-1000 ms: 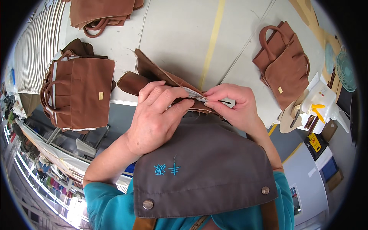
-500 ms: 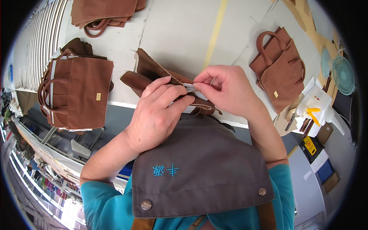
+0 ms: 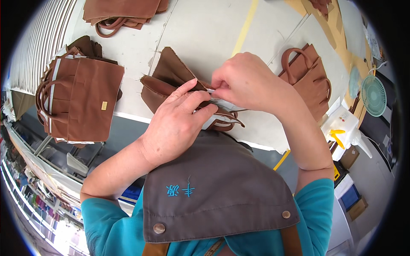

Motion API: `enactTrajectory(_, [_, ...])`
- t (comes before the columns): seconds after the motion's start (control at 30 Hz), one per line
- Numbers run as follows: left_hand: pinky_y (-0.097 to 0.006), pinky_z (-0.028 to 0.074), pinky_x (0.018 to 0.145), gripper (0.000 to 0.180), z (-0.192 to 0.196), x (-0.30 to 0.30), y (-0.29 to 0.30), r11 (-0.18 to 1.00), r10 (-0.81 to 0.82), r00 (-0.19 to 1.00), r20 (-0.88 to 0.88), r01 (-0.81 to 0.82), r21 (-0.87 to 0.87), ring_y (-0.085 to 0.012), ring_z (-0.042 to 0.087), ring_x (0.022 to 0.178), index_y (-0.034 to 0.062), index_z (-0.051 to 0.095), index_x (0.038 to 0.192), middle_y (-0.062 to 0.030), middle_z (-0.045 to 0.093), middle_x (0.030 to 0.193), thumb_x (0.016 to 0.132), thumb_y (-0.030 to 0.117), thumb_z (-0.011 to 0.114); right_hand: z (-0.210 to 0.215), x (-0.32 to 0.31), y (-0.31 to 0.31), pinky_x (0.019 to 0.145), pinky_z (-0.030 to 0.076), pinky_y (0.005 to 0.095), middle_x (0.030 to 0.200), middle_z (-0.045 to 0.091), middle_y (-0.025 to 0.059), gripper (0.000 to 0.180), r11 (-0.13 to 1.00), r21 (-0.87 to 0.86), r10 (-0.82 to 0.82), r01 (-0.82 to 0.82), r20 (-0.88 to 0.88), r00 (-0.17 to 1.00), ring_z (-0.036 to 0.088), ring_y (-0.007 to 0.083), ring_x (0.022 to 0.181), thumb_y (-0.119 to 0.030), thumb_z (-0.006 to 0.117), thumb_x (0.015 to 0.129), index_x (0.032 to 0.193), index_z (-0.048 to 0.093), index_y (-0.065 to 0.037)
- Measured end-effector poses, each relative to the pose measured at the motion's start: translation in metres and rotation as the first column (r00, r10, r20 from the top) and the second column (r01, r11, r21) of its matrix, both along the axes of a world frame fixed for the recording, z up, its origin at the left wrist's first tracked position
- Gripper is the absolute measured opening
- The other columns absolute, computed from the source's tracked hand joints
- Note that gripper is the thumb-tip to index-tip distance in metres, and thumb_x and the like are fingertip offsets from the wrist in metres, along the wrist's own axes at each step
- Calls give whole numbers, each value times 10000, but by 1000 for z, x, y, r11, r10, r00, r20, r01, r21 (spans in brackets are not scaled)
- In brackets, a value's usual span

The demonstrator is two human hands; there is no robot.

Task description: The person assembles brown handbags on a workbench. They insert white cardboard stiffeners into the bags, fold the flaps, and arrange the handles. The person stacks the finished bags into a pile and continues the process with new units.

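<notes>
A brown unfinished handbag (image 3: 168, 70) lies at the front edge of the table, its panels spread apart and their raw edges showing. My left hand (image 3: 177, 121) is closed over its near side, gripping the brown panel with the fingers bent across the edge. Just right of those fingertips, my right hand (image 3: 252, 83) is pinched at a white strip (image 3: 224, 104) along the bag's edge. The right fingertips are partly hidden behind the hand's own back. Below them a brown handle (image 3: 224, 124) hangs from the bag toward my apron.
Brown handbags (image 3: 92, 98) are stacked on the left, more brown pieces (image 3: 124, 9) at the far left. Another brown bag (image 3: 311, 81) lies to the right, partly behind my forearm. Beyond it are a white plastic bottle with a yellow trigger (image 3: 341, 128) and a green fan (image 3: 373, 96).
My right hand has turned over, its back now facing up, and its elbow has swung outward. The bag's panels have tilted more upright. The whole view has shifted slightly.
</notes>
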State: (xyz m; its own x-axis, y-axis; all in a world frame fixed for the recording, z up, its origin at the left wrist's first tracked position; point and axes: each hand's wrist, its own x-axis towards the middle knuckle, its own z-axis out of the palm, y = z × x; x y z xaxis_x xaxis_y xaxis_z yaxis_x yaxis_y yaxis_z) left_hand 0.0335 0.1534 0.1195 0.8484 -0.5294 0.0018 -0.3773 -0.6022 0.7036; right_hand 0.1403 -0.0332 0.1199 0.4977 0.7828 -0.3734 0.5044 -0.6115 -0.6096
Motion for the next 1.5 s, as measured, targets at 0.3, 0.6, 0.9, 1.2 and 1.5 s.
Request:
enactTrajectory(0.3, [-456,430,1059,276,-4,7,-2,1000,-10,1000,-21,10,19,-282,589,1055,49,660,1048,-96,593,1116,776,14,684,-14,2,6,584,488,387,685,640,153,105,994,-74,82,-78,50,995,606,316,611,-87,674,713,790,680,-16])
enactTrajectory(0.6, [-418,436,964,283,-5,11,-5,996,-36,999,35,33,86,-265,590,1010,62,649,1016,-67,592,1204,739,41,705,-19,7,-8,576,490,281,683,675,79,170,942,-7,-290,335,-517,805,619,122,616,-14,634,717,873,689,26])
enactTrajectory(0.9, [-398,433,936,286,-11,10,-4,992,-75,994,81,66,110,-242,591,938,64,649,1002,-44,618,1090,722,44,701,-18,5,-5,586,480,293,705,665,80,239,944,5,-299,329,-404,865,605,143,622,-47,621,706,932,665,18])
enactTrajectory(1.2, [-365,437,823,269,-10,5,-2,1000,-22,993,119,22,3,-221,588,888,59,668,959,-42,621,1110,693,49,706,-15,4,-9,574,458,253,698,641,54,250,942,19,-248,335,-632,734,577,99,628,-19,633,722,968,631,24])
enactTrajectory(1.5, [-354,456,820,256,-15,2,0,999,-49,980,191,49,3,-204,595,886,62,692,942,-27,639,1041,687,63,685,0,1,-3,634,506,346,767,694,109,345,939,-60,-307,338,-584,752,650,222,714,-37,667,661,1003,661,9])
